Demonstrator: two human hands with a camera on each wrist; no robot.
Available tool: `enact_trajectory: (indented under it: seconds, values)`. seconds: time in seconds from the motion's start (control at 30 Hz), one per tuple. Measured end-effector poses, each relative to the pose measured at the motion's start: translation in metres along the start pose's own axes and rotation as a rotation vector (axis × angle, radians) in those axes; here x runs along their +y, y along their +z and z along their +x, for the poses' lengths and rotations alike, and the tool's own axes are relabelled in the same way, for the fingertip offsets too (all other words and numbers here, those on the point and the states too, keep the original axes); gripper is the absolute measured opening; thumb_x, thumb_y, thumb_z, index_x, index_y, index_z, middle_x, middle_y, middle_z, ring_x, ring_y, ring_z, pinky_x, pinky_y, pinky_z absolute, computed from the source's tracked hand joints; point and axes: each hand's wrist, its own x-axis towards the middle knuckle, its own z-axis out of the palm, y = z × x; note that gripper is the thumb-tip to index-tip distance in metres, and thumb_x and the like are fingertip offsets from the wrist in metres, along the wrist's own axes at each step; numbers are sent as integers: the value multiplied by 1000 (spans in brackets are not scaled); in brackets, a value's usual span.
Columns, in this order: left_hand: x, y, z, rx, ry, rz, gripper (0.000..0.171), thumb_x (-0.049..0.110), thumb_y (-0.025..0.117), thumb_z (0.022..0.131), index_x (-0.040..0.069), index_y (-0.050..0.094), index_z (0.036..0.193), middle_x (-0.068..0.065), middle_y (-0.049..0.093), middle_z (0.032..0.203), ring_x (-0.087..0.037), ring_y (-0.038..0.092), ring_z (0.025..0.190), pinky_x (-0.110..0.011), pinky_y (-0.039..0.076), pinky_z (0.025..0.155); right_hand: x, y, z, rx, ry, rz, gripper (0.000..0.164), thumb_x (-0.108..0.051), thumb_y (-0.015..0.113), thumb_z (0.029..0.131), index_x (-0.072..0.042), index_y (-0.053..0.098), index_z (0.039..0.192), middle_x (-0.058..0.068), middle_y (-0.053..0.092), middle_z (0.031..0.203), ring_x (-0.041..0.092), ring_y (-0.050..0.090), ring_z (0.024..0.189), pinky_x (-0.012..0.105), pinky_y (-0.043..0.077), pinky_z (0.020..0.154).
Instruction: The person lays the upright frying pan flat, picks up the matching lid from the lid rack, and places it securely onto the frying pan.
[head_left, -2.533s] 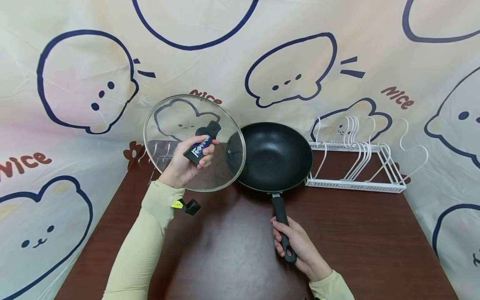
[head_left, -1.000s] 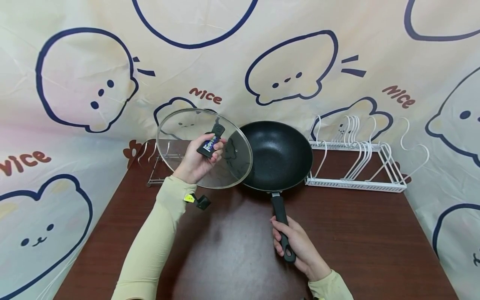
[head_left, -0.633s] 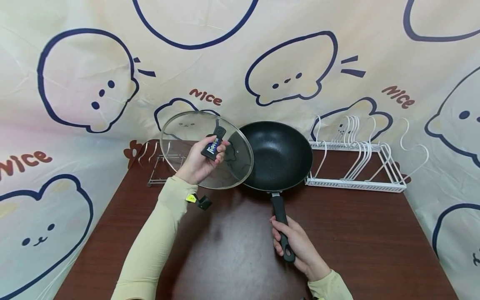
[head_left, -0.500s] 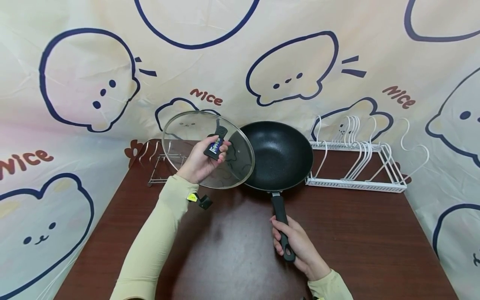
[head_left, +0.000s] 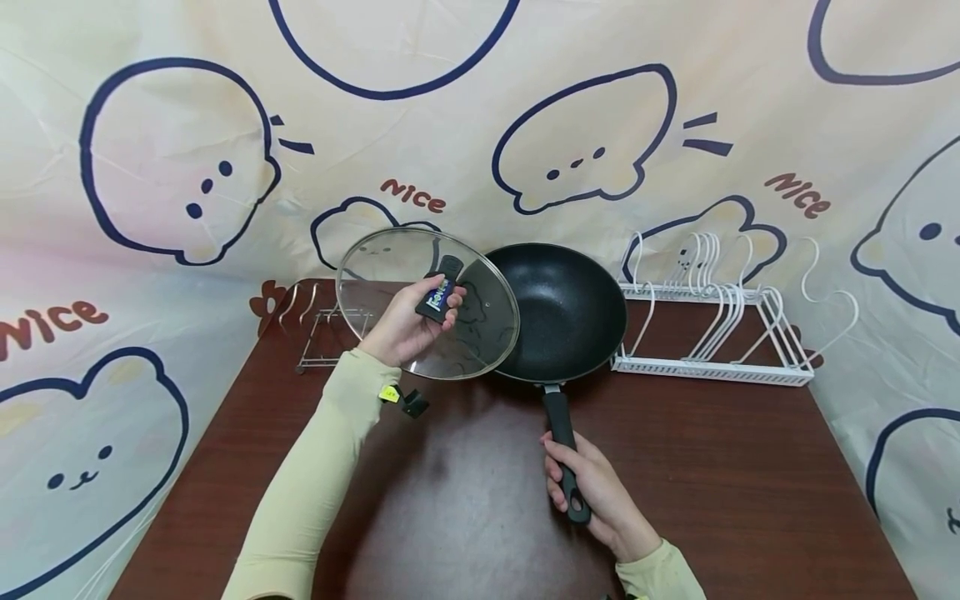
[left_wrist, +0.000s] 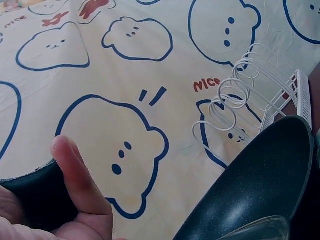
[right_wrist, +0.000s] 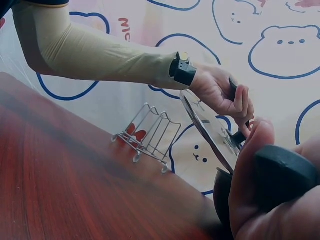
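My left hand [head_left: 414,321] grips the black handle [head_left: 441,292] of a round glass lid [head_left: 375,267] with a metal rim. The lid is tilted, and its right part overlaps the left side of a black frying pan [head_left: 566,312] in the head view. My right hand [head_left: 596,492] holds the pan's black handle [head_left: 557,412], fingers curled round its lower half. In the right wrist view the lid [right_wrist: 207,127] slants with its lower edge close by the pan [right_wrist: 222,195]. Past the left hand's thumb [left_wrist: 82,180], the pan's dark inside [left_wrist: 255,175] shows in the left wrist view.
A white rack [head_left: 712,367] with several upright wire dividers stands right of the pan. On the left, a small metal wire rack [head_left: 318,362] is partly behind the lid. The brown table [head_left: 465,500] meets a cartoon-printed cloth [head_left: 585,33] at its back and sides.
The lid in my left hand has moved right and somewhat down, covering more of the pan's left side in the head view. My right hand and the pan have stayed nearly still.
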Motion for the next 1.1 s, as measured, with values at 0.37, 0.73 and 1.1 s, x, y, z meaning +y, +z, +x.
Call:
enact_trajectory:
  seconds: [0.37,0.73,1.1]
  values:
    - [-3,0,6,-20,-17,18,40,30,31,115,-6,38,130,-4,51,83,-9,53,62,-16,53,55,0,0,1,2,4,-6,44,-30,55,107,-2,37,136,-4,49,73,8,50,50,19,46,48]
    - [-4,-1,5,-41,-23,-13,42,31,32,114,-6,38,133,-4,52,83,-11,53,62,-17,54,56,0,-1,0,7,7,-9,45,-30,55,107,-1,37,137,-4,49,73,8,50,51,19,46,48]
    - [-6,-2,7,-52,-18,-5,43,29,30,115,-8,36,135,-4,52,83,-10,53,63,-17,53,56,1,-1,1,-1,3,-1,44,-29,54,108,-1,37,137,-5,48,73,8,50,51,19,46,47]
